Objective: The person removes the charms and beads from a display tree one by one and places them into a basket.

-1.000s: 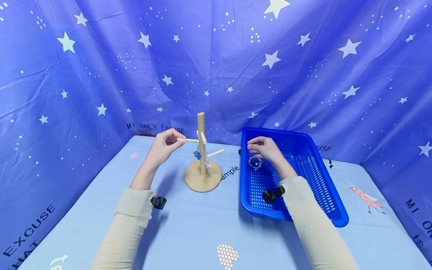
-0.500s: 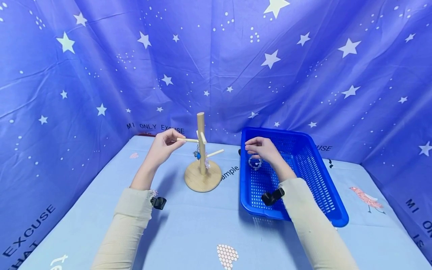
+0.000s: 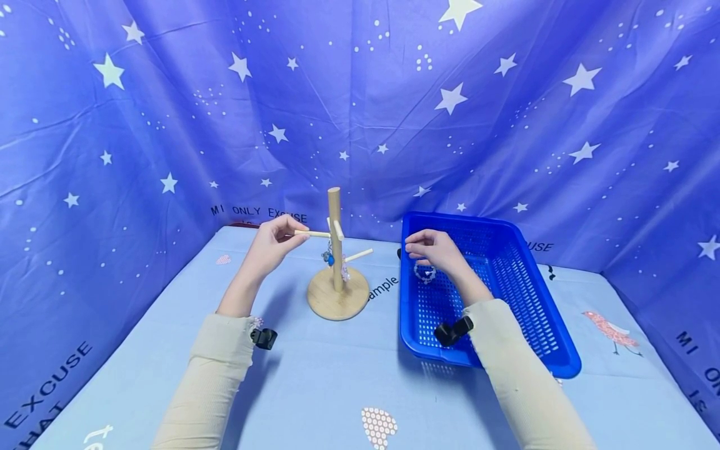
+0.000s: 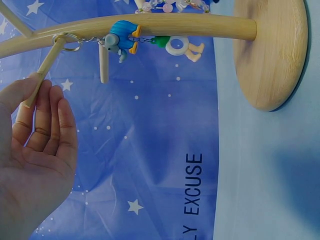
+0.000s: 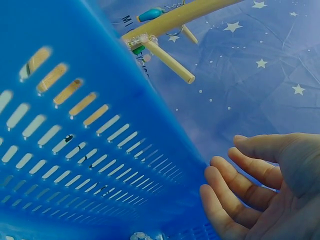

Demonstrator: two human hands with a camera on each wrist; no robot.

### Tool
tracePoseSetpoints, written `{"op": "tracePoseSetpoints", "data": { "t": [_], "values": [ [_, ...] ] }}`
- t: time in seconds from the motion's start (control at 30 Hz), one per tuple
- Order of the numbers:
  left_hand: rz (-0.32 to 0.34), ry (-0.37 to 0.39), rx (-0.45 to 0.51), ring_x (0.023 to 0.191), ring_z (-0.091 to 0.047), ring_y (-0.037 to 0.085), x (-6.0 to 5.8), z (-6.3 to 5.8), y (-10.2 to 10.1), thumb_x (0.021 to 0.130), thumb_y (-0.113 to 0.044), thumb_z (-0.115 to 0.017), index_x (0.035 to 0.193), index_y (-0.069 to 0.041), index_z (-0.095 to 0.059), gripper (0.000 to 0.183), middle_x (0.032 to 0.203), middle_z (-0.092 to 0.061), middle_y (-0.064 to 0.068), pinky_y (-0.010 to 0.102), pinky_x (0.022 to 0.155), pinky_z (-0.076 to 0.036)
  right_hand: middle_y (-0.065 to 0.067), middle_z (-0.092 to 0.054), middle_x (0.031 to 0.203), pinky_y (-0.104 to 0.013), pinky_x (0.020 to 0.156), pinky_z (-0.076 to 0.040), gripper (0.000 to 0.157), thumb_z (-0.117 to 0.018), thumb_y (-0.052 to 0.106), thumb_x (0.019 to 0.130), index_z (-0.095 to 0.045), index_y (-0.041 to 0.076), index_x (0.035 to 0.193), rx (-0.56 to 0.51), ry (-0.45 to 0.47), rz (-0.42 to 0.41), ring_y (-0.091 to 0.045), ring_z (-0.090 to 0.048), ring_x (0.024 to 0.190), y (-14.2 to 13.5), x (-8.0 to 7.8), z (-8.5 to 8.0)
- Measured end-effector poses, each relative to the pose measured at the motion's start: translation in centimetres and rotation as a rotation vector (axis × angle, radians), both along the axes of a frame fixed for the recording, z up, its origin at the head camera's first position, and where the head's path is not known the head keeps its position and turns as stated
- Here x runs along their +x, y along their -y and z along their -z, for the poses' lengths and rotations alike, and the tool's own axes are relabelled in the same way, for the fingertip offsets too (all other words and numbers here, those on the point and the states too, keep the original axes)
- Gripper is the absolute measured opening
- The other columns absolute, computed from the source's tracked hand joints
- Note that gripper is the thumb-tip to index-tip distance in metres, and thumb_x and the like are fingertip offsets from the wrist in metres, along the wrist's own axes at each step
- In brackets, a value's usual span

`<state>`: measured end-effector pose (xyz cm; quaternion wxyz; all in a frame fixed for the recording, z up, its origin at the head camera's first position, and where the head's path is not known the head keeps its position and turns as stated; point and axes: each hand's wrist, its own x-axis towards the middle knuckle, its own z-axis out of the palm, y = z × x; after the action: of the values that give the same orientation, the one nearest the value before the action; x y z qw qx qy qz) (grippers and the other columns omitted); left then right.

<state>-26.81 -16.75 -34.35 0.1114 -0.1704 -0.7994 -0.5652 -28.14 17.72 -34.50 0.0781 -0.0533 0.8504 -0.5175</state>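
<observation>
- At the left of the wooden stand (image 3: 338, 253), the left hand (image 3: 272, 244) pinches the outer end of the upper peg (image 4: 48, 62), thumb against fingertips.
- For good work here, a light pinch kept in line with the peg seems best; a hard pull or twist could tip the stand or work the peg loose.
- Since the fingers cover the peg's tip, they would need to part from it before anything could slide on or off that end.
- Slow handling looks wise too, as the charms dangle freely and could swing against the post.
- Around the peg, close by the post, sits the ring of a keychain (image 4: 122, 37); it lies inward of the left fingertips, clear of them, with its figures hanging down along the post.
- Over the blue basket (image 3: 402, 300), the right hand (image 3: 433, 247) has relaxed, gently bent fingers, thumb apart from them and nothing between.
- Below those fingers, inside the basket, is a clear beaded loop (image 5: 140, 236); it appears apart from them, mostly cut off in the right wrist view.
- On the lower peg (image 5: 170, 62), beside the post, hangs a beaded strand (image 5: 142, 39), away from both hands.
</observation>
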Motion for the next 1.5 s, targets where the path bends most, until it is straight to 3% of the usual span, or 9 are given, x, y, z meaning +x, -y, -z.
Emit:
{"op": "tracePoseSetpoints", "data": {
  "t": [0.53,1.1,1.33,1.5],
  "values": [
    [-0.012,0.017,0.000,0.071,-0.055,0.005,0.0,-0.1,0.0,0.092,-0.007,-0.069,0.101,0.004,-0.066,0.015,0.090,-0.069,0.001,0.021,0.064,-0.041,-0.029,-0.063,0.126,-0.044,0.095,-0.056,0.037,-0.060,0.015,0.099,-0.057,-0.008,0.129,-0.005,-0.042,-0.028,-0.035,-0.067,0.110,0.2,-0.1,0.0],
    [-0.013,0.002,-0.003,0.067,-0.050,0.006,0.2,-0.2,0.1,0.092,-0.011,-0.070,0.101,0.003,-0.067,0.016,0.080,-0.066,-0.016,0.022,0.061,-0.038,-0.030,-0.062,0.126,-0.047,0.098,-0.054,0.035,-0.060,0.015,0.100,-0.058,-0.007,0.127,-0.023,-0.055,-0.040,-0.042,-0.064,0.115,0.9,0.5,-0.4],
    [0.008,-0.025,-0.030,0.061,-0.042,0.006,0.0,-0.4,0.4,0.093,-0.009,-0.069,0.101,0.003,-0.069,0.014,0.079,-0.066,-0.014,0.022,0.057,-0.034,-0.027,-0.065,0.123,-0.043,0.094,-0.056,0.035,-0.061,0.017,0.099,-0.059,-0.005,0.126,-0.026,-0.074,-0.049,-0.038,-0.067,0.111,1.5,0.8,-0.4],
    [0.032,-0.019,-0.032,0.062,-0.045,0.005,-0.1,-0.6,0.9,0.093,-0.008,-0.069,0.101,0.004,-0.069,0.015,0.079,-0.066,-0.015,0.021,0.058,-0.037,-0.024,-0.065,0.121,-0.042,0.094,-0.057,0.032,-0.063,0.017,0.098,-0.061,-0.002,0.124,-0.041,-0.078,-0.067,-0.037,-0.067,0.111,2.3,1.1,-0.6]
  ]
}}
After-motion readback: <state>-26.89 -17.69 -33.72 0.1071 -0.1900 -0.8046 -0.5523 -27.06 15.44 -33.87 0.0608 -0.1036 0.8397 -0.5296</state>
